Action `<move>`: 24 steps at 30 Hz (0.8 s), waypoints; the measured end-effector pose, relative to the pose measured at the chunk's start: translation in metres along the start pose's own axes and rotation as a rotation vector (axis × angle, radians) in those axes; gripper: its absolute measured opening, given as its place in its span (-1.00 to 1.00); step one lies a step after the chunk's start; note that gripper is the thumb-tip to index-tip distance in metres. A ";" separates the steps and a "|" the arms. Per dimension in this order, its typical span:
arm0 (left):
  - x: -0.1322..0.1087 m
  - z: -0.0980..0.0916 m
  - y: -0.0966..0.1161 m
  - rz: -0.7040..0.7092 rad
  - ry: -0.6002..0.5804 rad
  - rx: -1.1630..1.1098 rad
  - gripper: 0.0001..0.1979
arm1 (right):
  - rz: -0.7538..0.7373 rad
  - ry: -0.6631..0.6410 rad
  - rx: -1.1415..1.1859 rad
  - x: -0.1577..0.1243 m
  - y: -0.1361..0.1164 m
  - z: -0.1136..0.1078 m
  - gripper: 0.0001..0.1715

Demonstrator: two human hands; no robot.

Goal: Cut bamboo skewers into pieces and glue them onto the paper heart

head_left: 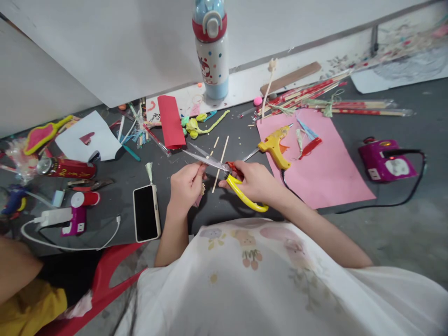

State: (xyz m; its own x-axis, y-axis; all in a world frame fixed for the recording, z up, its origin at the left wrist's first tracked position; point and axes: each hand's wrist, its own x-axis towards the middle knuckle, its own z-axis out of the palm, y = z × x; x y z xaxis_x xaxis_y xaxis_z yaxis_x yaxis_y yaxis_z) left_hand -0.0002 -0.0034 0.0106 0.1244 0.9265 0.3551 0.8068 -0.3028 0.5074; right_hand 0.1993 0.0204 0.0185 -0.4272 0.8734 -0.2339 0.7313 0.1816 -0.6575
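Note:
My right hand grips the yellow handles of a pair of scissors, whose open blades point left toward my left hand. My left hand is closed in a pinch on a small pinkish piece with a tan bit at the blades; I cannot make out what it is. Thin wooden sticks lie on the dark floor just beyond the blades. Both hands are low over the floor in front of my lap.
A phone lies left of my left hand. A yellow glue gun rests on pink paper. A red paper strip, a dotted bottle, a purple device with cable, a red can and scraps surround them. Another person's leg is bottom left.

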 end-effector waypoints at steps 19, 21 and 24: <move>-0.006 0.001 -0.005 0.064 0.033 0.097 -0.74 | -0.090 -0.090 0.109 -0.001 0.012 0.001 -0.53; -0.005 -0.001 -0.003 0.055 0.032 0.076 -0.73 | -0.097 -0.104 0.129 -0.001 0.013 0.001 -0.55; -0.004 -0.002 -0.002 0.042 0.031 0.061 -0.73 | -0.100 -0.106 0.151 -0.001 0.011 0.000 -0.58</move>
State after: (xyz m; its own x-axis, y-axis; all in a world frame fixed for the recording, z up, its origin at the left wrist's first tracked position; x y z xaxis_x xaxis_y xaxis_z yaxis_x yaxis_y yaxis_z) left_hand -0.0033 -0.0075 0.0099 0.1418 0.9055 0.4000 0.8349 -0.3265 0.4431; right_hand 0.2077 0.0219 0.0110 -0.5527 0.8008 -0.2308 0.5982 0.1884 -0.7789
